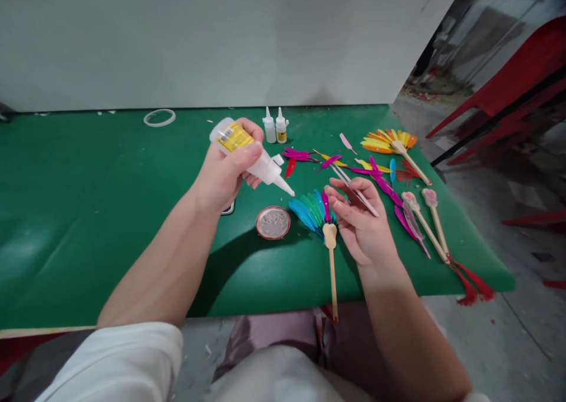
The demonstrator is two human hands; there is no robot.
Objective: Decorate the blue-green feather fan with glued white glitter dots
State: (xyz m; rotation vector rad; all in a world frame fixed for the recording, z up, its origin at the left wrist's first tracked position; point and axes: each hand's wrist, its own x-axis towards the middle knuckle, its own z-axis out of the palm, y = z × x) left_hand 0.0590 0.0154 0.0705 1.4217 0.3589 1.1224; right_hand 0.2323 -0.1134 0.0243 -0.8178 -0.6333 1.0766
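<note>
Feather fan (329,236) lies before us; our left hand (226,169) grips a squeeze bottle (266,170), our right hand (365,222) tweezers (366,201); we're likely gluing, so the next move needs careful aim.

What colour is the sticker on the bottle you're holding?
Mostly yellow; the sticker shows best in the head view.

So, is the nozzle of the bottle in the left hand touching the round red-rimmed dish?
Apart. The head view shows a strip of green tabletop between the bottle's nozzle and the red-rimmed dish.
</note>
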